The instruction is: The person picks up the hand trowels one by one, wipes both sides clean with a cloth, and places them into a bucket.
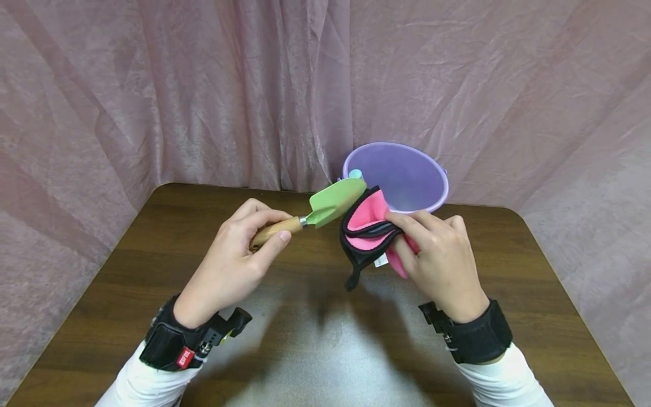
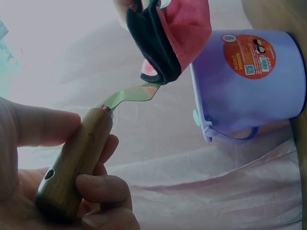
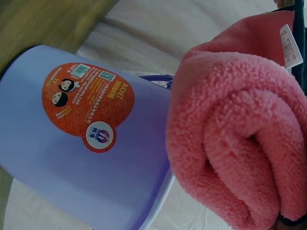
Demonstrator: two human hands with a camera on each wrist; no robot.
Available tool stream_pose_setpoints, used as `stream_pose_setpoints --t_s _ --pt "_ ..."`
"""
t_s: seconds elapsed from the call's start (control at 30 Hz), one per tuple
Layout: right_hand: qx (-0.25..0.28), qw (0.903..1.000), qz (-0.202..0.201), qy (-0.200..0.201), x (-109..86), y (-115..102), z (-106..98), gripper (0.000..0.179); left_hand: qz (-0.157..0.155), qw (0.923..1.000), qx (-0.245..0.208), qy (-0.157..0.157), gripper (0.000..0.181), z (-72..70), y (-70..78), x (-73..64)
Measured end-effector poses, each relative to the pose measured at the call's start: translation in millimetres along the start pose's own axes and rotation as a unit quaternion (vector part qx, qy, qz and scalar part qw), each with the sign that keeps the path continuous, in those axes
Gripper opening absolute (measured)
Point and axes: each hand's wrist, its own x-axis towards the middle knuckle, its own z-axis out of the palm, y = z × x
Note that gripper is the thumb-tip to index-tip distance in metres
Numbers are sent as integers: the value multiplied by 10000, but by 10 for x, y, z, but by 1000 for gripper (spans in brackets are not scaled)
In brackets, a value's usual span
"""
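Note:
My left hand (image 1: pixel 236 254) grips the wooden handle (image 2: pixel 72 167) of a small garden trowel with a green blade (image 1: pixel 333 202). The blade points up and to the right, its tip at the edge of a pink cloth with black trim (image 1: pixel 367 217). In my right hand (image 1: pixel 439 254) this cloth is pinched in a folded bundle. Its fluffy pink side (image 3: pixel 235 129) fills much of the right wrist view, and a white tag (image 3: pixel 290 46) hangs from it. Both things are held above the table. Behind them stands a purple bucket (image 1: pixel 402 175).
The bucket stands upright at the back edge of the brown wooden table (image 1: pixel 152 271). A light-blue piece (image 1: pixel 355 174) shows at its left rim; what it is I cannot tell. A pink curtain (image 1: pixel 244 96) hangs behind the table.

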Motion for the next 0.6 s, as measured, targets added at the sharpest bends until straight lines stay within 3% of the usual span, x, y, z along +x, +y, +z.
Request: stream_pose_setpoints --t_s 0.6 --pt "243 9989 -237 -334 12 -33 -15 31 205 9990 226 340 19 20 11 62"
